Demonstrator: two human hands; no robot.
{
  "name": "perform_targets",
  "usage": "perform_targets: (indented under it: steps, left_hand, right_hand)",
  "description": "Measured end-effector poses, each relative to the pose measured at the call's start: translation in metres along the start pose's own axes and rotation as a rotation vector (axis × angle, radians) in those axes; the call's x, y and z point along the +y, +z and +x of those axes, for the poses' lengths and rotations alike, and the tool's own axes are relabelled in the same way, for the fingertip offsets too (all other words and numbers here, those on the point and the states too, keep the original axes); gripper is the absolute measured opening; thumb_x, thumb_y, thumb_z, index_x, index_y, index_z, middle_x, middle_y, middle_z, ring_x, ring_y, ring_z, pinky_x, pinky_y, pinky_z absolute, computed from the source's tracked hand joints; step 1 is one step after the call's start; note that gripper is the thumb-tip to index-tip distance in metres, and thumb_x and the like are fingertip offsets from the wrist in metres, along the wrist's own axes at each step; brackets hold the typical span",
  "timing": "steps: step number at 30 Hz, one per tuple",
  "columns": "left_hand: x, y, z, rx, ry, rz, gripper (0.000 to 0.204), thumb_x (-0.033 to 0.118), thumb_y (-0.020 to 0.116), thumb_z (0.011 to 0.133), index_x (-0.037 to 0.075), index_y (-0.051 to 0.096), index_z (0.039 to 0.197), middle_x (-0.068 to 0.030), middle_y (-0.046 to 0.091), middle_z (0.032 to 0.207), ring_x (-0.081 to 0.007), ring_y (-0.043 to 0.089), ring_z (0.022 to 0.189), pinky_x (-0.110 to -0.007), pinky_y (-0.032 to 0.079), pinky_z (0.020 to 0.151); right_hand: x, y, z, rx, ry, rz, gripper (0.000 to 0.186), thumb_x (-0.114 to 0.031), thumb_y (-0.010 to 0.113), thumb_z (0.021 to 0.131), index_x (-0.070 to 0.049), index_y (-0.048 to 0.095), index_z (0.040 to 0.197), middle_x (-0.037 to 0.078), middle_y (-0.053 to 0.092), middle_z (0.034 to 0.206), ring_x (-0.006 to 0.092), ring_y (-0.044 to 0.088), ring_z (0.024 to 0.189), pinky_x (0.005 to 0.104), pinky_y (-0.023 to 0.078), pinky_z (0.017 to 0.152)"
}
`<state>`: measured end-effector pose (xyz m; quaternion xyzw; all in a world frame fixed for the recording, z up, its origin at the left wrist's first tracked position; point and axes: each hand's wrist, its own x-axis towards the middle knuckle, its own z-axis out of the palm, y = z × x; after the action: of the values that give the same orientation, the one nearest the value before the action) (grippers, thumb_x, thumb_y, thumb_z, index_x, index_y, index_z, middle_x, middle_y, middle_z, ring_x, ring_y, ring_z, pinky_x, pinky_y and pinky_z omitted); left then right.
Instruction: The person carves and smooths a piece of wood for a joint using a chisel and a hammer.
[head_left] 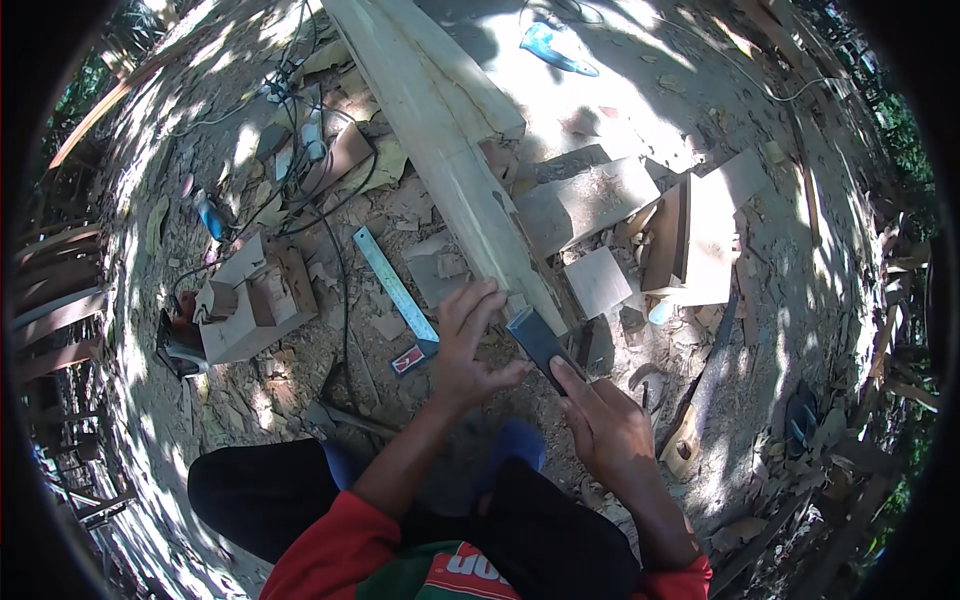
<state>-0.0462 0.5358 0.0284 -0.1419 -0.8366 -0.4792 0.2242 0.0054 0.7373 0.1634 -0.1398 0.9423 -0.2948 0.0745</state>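
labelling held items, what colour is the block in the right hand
The block is dark grey, nearly black; the head view shows it best.

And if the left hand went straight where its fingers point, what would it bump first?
The long pale wooden plank, most likely; the left hand may already touch it, but depth is unclear.
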Motion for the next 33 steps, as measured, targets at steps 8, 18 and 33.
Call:
perform_targets:
  steps: [8, 18, 33]
  left_hand:
    - [-0.005, 0.004, -0.003, 0.029, 0.047, 0.049, 0.091, 0.072, 0.068, 0.078, -0.002, 0.057, 0.13, -0.018, 0.053, 0.138, -0.0389, 0.05, 0.125, -0.051, 0.041, 0.106]
    - [-0.009, 0.003, 0.003, 0.081, 0.055, 0.005, 0.084, 0.063, 0.073, 0.077, -0.002, 0.059, 0.128, -0.0164, 0.055, 0.137, -0.0389, 0.05, 0.123, -0.05, 0.041, 0.103]
    - [-0.014, 0.005, 0.0, 0.059, 0.091, 0.037, 0.087, 0.065, 0.072, 0.075, -0.001, 0.057, 0.13, -0.0169, 0.055, 0.137, -0.0387, 0.05, 0.124, -0.05, 0.041, 0.105]
  right_hand:
    - [0.005, 0.009, 0.003, 0.047, -0.038, 0.077, 0.055, -0.002, 0.069, 0.089, -0.014, 0.059, 0.142, 0.012, 0.054, 0.073, 0.0283, 0.058, 0.062, 0.0414, 0.05, 0.06]
    - [0.007, 0.008, 0.028, -0.018, 0.007, -0.03, 0.05, -0.023, 0.062, 0.098, -0.027, 0.053, 0.146, 0.011, 0.055, 0.078, 0.0338, 0.063, 0.065, 0.0464, 0.052, 0.058]
    - [0.004, 0.01, 0.012, 0.049, -0.067, -0.069, 0.05, -0.015, 0.068, 0.093, -0.02, 0.059, 0.142, 0.01, 0.054, 0.075, 0.0278, 0.059, 0.062, 0.0418, 0.05, 0.057]
